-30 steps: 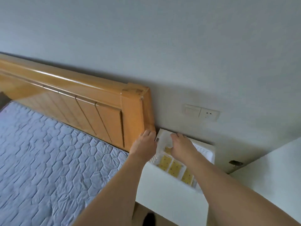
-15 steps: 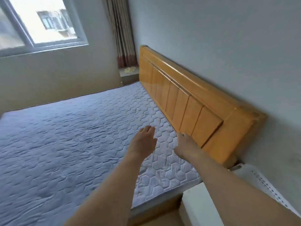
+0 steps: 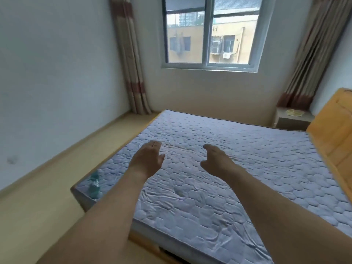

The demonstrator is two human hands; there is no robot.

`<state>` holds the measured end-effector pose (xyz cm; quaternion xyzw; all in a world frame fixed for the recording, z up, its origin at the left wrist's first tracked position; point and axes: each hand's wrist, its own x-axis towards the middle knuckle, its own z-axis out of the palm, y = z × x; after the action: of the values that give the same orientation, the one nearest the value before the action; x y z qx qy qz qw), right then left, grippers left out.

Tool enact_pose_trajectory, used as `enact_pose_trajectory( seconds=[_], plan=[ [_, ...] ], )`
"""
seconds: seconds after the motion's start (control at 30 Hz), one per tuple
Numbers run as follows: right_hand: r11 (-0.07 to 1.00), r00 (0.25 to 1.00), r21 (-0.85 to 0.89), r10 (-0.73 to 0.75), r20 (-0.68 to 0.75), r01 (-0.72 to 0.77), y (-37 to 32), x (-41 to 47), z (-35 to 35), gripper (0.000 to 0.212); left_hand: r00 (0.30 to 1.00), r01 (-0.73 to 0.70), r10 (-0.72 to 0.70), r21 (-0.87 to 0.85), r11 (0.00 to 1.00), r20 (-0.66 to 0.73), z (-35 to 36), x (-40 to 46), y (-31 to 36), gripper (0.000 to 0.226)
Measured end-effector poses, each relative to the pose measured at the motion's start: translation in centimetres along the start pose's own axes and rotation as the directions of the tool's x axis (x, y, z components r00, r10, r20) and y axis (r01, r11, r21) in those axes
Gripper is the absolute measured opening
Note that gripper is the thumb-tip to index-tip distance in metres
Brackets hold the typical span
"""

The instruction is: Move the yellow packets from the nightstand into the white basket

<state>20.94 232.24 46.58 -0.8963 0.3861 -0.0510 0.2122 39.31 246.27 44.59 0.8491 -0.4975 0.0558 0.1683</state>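
— Quilted grey-blue fabric fills most of the head view: a bare mattress (image 3: 228, 159) with a hexagon stitch pattern, lying on a low wooden bed frame (image 3: 148, 242). What are the hands doing?

— Both are held out in the air over the mattress, bare forearms reaching forward. The left hand (image 3: 147, 161) has its fingers straight and together, palm turned inward, holding nothing. The right hand (image 3: 216, 161) has its fingers loosely curled downward with the thumb apart from them, and it also holds nothing.

— And the yellow packets?

— A small pile of yellow packets (image 3: 294, 112) lies on top of a nightstand (image 3: 291, 121) in the far right corner, on the other side of the bed, well apart from both hands. They are too small and blurred to count. No white basket shows here.

— What sits around that nightstand?

— An orange-brown wooden headboard (image 3: 335, 134) runs along the right edge, just beside the nightstand. A striped brown curtain (image 3: 304, 63) hangs down above it. A second curtain (image 3: 131, 60) hangs left of the window (image 3: 209, 33), through which a yellowish building shows. Pale flooring (image 3: 38, 197) runs along the left of the bed, and a greenish label (image 3: 94, 182) marks the mattress's near left corner
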Motion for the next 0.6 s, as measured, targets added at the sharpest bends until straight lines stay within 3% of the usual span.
enact_pose_trajectory(
  seconds=[0.13, 0.37, 0.6],
  plan=[
    [0.977, 0.976, -0.004, -0.212, 0.043, 0.212, -14.1, 4.3, 4.0, 0.061, 0.980, 0.182, -0.181, 0.013, 0.983, -0.079, -5.2, -1.9, -12.9, 0.050],
    [0.890, 0.888, -0.028, -0.452, 0.088, 0.456, -31.2, 11.8, 9.4, 0.064, 0.928, 0.343, -0.332, 0.036, 0.939, -0.169, -11.1, -3.3, -29.6, 0.052],
    [0.851, 0.845, 0.022, -0.525, 0.100, 0.525, -46.6, 22.9, 16.8, 0.065, 0.888, 0.446, -0.427, 0.089, 0.891, -0.171, -14.9, 1.2, -47.2, 0.054]
  ],
)
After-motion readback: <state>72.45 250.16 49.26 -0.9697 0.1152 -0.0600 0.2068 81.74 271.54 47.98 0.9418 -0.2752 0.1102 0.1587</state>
